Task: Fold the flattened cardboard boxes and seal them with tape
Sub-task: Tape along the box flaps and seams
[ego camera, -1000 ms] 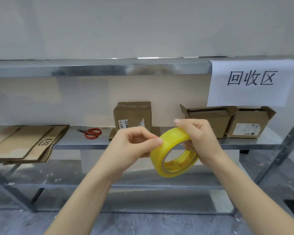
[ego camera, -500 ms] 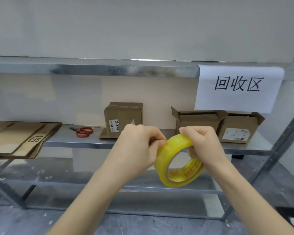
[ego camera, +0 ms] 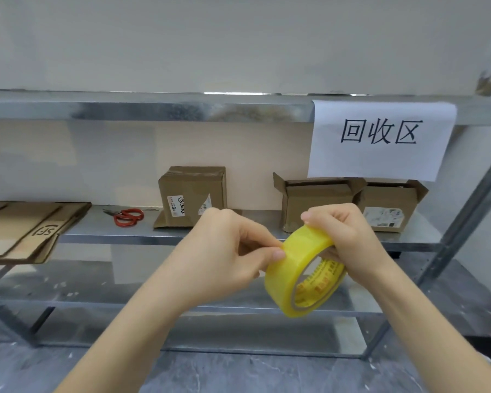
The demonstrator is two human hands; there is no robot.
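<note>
Up in front of the metal rack point(ego camera: 469, 205), two hands hold a yellow tape roll point(ego camera: 284, 282) in the air. The right hand point(ego camera: 352, 236) grips the top back part of the roll, with its fingers curled over the rim. The left hand point(ego camera: 224, 251) is right beside it, fingers bent, and its thumb and fingertip pinch at the yellow outside of the roll near the top. Both hands are close together, with only the roll between them. The roll stands on its edge and tilts a bit, so its hole and the red and yellow print inside can be seen. Behind the hands, on the middle shelf point(ego camera: 97, 226), a stack of flat cardboard point(ego camera: 20, 231) lies at the far left and hangs a little over the front edge. Red scissors point(ego camera: 126, 217) lie near it. A closed brown box point(ego camera: 192, 194) stands near the middle, with one flap sticking out at the bottom. Two more brown boxes with open top flaps, one point(ego camera: 315, 202) and the other point(ego camera: 389, 205), stand side by side on the right, touching. A white paper sign point(ego camera: 380, 163) with black writing hangs from the top shelf point(ego camera: 153, 109) above them.
</note>
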